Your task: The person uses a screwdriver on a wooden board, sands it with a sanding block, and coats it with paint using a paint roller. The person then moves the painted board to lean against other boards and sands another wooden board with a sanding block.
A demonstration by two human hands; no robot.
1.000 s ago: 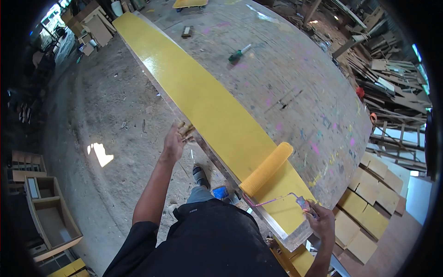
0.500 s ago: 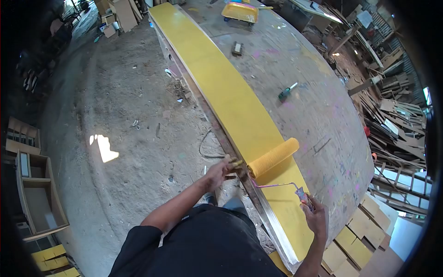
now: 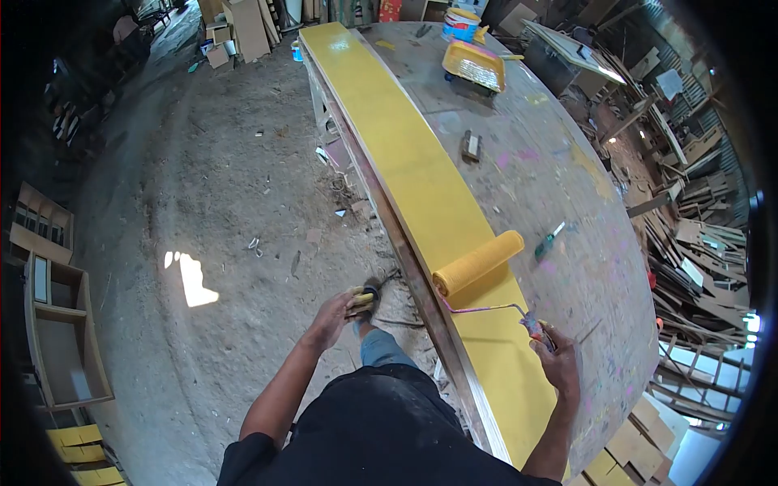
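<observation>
Two hands apart: right hand clamped around handle of paint roller; left hand unclasped, holding nothing visible, over floor left of yellow board. Roller lies across board's near part. Visible top looks coated to far end; near end partly hidden, coverage there unclear. Floor gives room left; table right, screwdriver near board's edge, tray far.

The long board wears a smooth yellow coat — glossy at its far end — while the roller sleeve looks matt and finely textured on its thin metal wire frame. The tabletop is dull and paint-spotted, the yellow tray shiny inside, the ground rough and dusty.
</observation>
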